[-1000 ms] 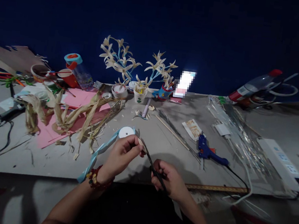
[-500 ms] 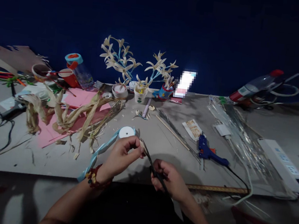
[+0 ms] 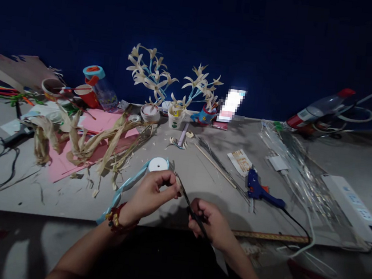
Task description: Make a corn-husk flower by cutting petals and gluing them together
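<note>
My left hand (image 3: 156, 192), with a beaded bracelet at the wrist, pinches a small pale piece (image 3: 178, 184) that is mostly hidden by the fingertips. My right hand (image 3: 208, 220) is closed round the handles of dark scissors (image 3: 187, 199). Their blades point up and left and meet the pale piece at my left fingertips. Just behind my left hand lies a white spool (image 3: 158, 164), with light blue ribbon (image 3: 129, 184) trailing to the table's front edge. Farther back, cream flowers on blue stems (image 3: 151, 70) stand in small cups (image 3: 175, 118).
Dried husks (image 3: 84, 143) lie over pink paper (image 3: 57, 165) on the left. To the right are a blue glue gun (image 3: 260, 190), thin wires (image 3: 219, 159), clear plastic packs (image 3: 291, 160) and a white power strip (image 3: 350, 200). A bottle (image 3: 324, 106) leans at the back right.
Both hands keep nearly the same place and hold. The scissor blades look slightly closer together at the pale piece. The whole view has shifted very slightly.
</note>
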A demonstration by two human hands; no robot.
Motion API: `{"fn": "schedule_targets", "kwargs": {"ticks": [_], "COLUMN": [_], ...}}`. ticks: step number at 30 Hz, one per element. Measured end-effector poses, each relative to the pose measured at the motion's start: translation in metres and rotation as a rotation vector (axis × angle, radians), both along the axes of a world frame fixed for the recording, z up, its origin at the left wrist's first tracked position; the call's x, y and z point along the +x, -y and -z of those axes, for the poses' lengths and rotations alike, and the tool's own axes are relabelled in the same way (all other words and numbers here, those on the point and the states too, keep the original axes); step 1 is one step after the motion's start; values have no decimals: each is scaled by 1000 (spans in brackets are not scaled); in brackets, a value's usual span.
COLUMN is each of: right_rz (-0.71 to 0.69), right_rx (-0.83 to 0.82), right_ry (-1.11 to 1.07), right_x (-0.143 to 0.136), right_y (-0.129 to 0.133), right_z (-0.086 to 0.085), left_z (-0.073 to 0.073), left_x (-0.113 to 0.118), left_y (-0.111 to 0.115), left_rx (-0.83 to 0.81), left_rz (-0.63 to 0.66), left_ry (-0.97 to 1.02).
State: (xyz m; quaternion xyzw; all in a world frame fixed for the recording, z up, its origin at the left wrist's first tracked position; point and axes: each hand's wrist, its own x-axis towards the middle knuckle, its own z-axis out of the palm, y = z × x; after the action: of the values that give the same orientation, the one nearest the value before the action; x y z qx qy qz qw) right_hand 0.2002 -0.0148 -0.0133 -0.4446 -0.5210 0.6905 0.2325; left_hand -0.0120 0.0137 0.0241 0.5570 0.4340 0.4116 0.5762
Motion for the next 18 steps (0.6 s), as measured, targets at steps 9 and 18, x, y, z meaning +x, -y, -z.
{"fn": "schedule_targets", "kwargs": {"ticks": [9, 18], "right_rz": [-6, -12], "right_rx": [17, 14], "right_ry": [-3, 46], "right_x": [1, 4], "right_y": [0, 0], "right_z": [3, 6], "left_z": [-1, 2], "left_x": [0, -4], "left_y": [-1, -4], "left_rx": [-49, -116], "left_rz": [19, 62], "left_ry": [56, 109]}}
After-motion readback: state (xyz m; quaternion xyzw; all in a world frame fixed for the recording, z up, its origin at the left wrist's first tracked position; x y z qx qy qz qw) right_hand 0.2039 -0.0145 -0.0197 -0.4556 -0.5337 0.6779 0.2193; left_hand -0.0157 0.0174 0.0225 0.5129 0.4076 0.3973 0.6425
